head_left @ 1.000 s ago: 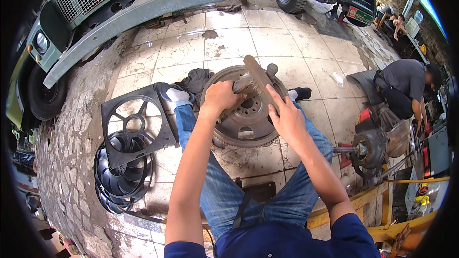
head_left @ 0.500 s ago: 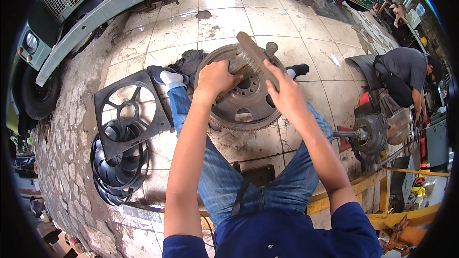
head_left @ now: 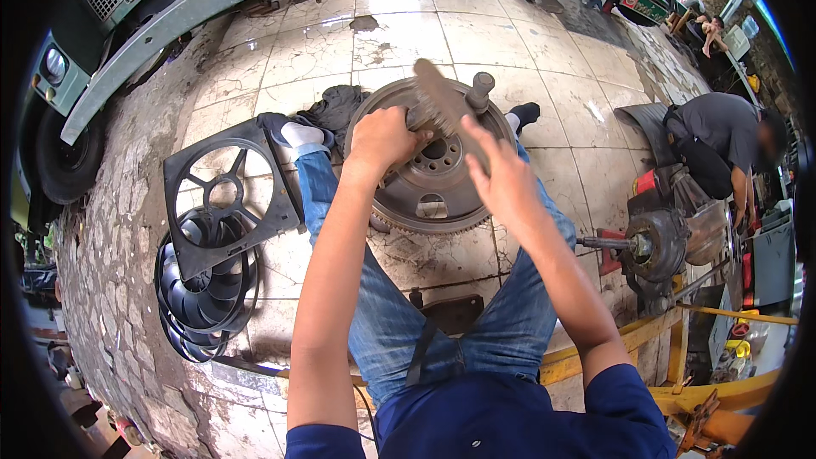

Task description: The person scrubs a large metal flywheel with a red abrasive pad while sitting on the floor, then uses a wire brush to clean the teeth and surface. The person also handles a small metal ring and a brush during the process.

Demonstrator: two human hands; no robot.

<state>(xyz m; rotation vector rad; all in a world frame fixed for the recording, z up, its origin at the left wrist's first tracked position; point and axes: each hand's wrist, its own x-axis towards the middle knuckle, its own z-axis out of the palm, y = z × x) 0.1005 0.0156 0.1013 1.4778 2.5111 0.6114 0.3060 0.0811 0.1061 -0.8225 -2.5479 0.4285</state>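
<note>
A toothed flywheel (head_left: 438,214) lies flat on the tiles between my legs. Over it, my right hand (head_left: 506,178) grips a wire brush (head_left: 440,95), its wooden back blurred by motion and its bristles angled to the left. The bristles meet or nearly meet a dull metal part under my left hand (head_left: 382,140). That hand is closed round this part, whose shape my fingers and the brush mostly hide. On the flywheel's far right side stands a dark, round-topped metal piece (head_left: 482,89).
A black fan shroud (head_left: 272,229) overlaps a fan (head_left: 200,289) on the left. Dark cloth (head_left: 334,109) lies beside my left foot. At right, a co-worker (head_left: 718,132) bends near a heavy axle-like assembly (head_left: 659,238). A vehicle bumper (head_left: 204,17) spans the upper left.
My right hand has moved the wire brush slightly left and nearer, down toward the part in my left hand. My left hand stays in about the same place.
</note>
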